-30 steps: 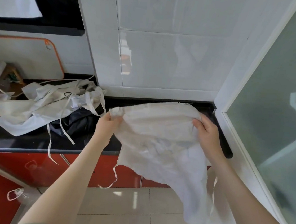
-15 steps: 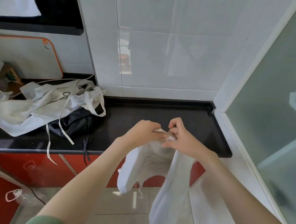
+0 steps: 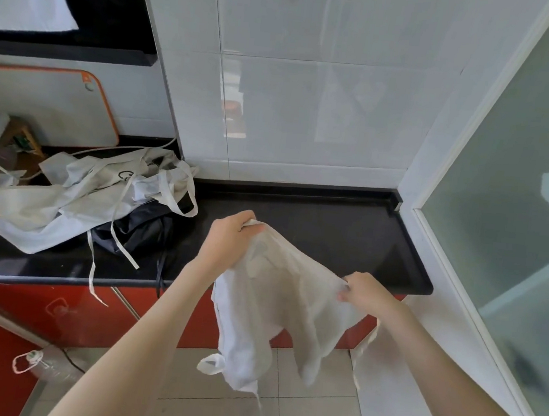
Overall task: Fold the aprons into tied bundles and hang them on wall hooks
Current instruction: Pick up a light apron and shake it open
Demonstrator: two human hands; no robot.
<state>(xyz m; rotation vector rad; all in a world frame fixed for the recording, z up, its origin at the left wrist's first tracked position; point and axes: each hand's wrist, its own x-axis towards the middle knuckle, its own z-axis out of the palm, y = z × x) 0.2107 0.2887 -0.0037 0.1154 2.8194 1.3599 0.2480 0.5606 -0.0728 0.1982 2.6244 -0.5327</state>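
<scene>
Dark cloth (image 3: 145, 233) mostly under pale aprons (image 3: 65, 203)

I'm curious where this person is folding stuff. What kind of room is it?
Probably a kitchen: a black countertop over red cabinet doors, shiny white wall tiles, and an orange-rimmed cutting board leaning at the back.

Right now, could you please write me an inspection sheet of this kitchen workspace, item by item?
Surface: glossy black countertop above red cabinet fronts.
Job's things: held apron hangs before the counter edge, strings dangling; pile of aprons at the counter's left, partly over dark fabric.
Clutter: cutting board against the wall; plastic bottle on the floor.
Grippers: left hand grips the apron's top; right hand pinches its edge.
Cables: thin white cord behind the pile.
Surroundings: white tiled wall; frosted glass door at right; hooks: nothing seen.
</scene>
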